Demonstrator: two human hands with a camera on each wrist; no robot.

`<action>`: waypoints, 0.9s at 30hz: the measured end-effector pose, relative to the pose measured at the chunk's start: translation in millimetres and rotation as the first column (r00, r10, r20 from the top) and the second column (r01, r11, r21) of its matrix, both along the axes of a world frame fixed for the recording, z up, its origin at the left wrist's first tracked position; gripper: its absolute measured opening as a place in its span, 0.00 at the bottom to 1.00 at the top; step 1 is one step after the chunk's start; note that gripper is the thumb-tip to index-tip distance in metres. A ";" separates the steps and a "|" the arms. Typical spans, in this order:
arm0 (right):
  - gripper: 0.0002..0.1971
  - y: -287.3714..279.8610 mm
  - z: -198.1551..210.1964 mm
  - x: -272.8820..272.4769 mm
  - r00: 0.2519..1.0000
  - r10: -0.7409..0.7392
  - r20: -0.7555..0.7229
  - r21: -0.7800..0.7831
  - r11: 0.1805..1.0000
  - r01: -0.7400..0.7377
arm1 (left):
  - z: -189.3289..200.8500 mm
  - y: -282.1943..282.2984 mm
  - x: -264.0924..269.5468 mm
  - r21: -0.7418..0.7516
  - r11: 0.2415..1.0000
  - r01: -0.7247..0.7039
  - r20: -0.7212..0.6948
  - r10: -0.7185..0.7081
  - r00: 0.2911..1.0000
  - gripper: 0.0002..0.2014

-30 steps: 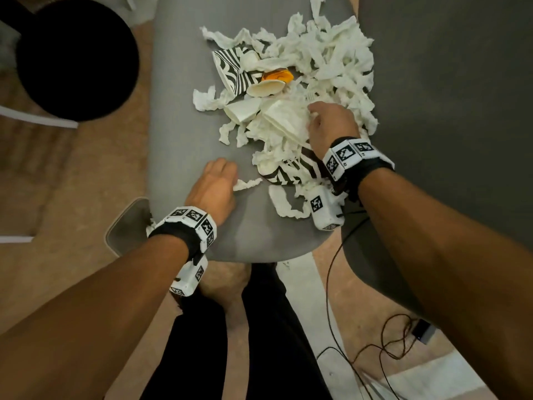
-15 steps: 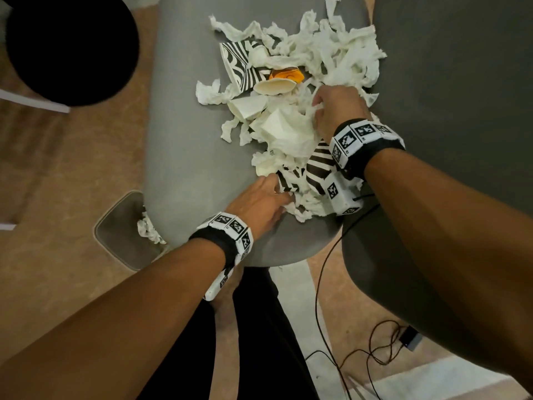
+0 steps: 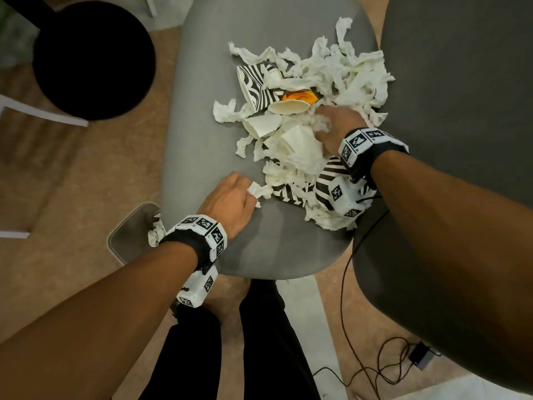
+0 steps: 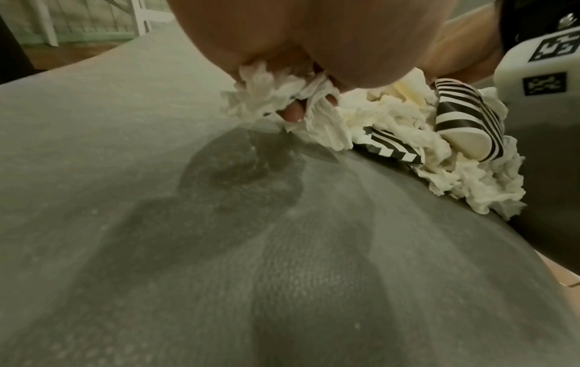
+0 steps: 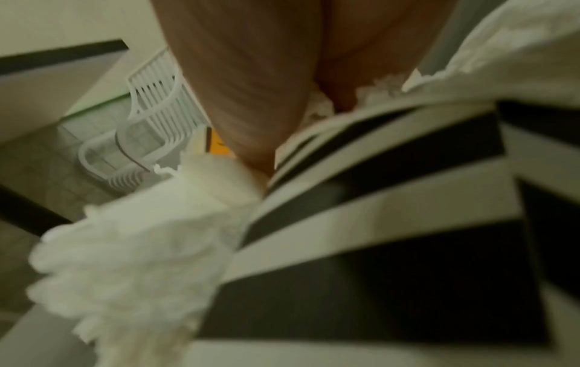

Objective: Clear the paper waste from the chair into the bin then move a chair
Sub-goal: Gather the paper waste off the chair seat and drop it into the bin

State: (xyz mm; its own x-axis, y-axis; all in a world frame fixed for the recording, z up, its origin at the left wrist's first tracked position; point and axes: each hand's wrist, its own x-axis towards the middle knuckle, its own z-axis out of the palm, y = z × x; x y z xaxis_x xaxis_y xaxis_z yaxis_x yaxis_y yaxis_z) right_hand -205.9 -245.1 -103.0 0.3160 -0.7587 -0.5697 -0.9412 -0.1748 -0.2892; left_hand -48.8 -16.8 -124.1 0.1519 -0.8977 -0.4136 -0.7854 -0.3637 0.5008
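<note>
Paper waste [image 3: 331, 79], white tissue scraps with striped cups [image 3: 256, 85] and an orange piece [image 3: 300, 97], is heaped on the grey chair seat [image 3: 207, 111]. My left hand [image 3: 251, 194] sits at the heap's near-left edge, its fingers curled round a tissue scrap [image 3: 261, 189]. The left wrist view shows that scrap [image 4: 276, 94] bunched in the fingers [image 4: 293, 114], next to a striped cup [image 4: 464, 119]. My right hand [image 3: 323, 125] is dug into the middle of the heap, fingers curled in tissue. The right wrist view is blurred: tissue [image 5: 141, 236] and a striped cup [image 5: 392, 198].
A small grey bin [image 3: 127, 235] with tissue inside stands on the floor left of the seat's near end. A darker grey chair [image 3: 461, 82] adjoins on the right. A black round stool [image 3: 92, 59] is at far left. A cable and small box [image 3: 421, 356] lie by my legs.
My left hand went from lying flat on the seat to the heap's edge and closed on a tissue scrap. The right hand worked slightly deeper into the heap.
</note>
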 end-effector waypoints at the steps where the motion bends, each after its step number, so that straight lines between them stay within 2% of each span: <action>1: 0.24 -1.3 -1.8 1.9 0.999 0.025 -0.025 0.001 1.000 -0.025 | -0.9 0.8 0.7 0.002 1.000 -0.009 0.000 0.009 1.000 0.04; 3: 0.21 -2.6 -2.6 5.4 0.999 0.019 -0.029 -0.067 0.998 -0.020 | -2.1 2.2 0.6 -0.009 0.999 -0.035 -0.013 0.035 0.999 0.04; 7: 0.23 0.6 7.1 5.3 0.993 -0.028 0.112 -0.230 0.972 0.054 | -2.6 6.3 -0.5 -0.016 0.993 -0.121 -0.030 0.120 0.992 0.07; 11: 0.25 1.3 18.4 -0.6 0.987 0.036 0.159 -0.279 0.960 0.010 | -1.3 8.4 0.1 -0.049 0.989 -0.142 -0.040 0.140 0.989 0.07; 18: 0.35 16.1 34.0 -5.9 0.986 0.167 0.021 -0.396 0.907 -0.145 | 2.0 16.2 6.4 -0.072 0.986 -0.148 -0.031 0.146 0.989 0.06; 22: 0.38 26.8 38.2 0.4 0.990 0.114 -0.078 -0.390 0.911 -0.136 | 1.4 25.4 9.4 -0.072 0.985 -0.157 -0.028 0.155 0.988 0.06; 24: 0.35 30.9 39.1 3.9 0.992 0.092 -0.087 -0.370 0.921 -0.118 | 1.4 29.9 11.3 -0.064 0.983 -0.174 -0.038 0.172 0.984 0.09; 27: 0.25 38.5 40.1 8.1 0.986 0.155 -0.061 -0.380 0.910 -0.166 | 1.7 36.9 13.4 -0.064 0.980 -0.190 -0.049 0.187 0.981 0.09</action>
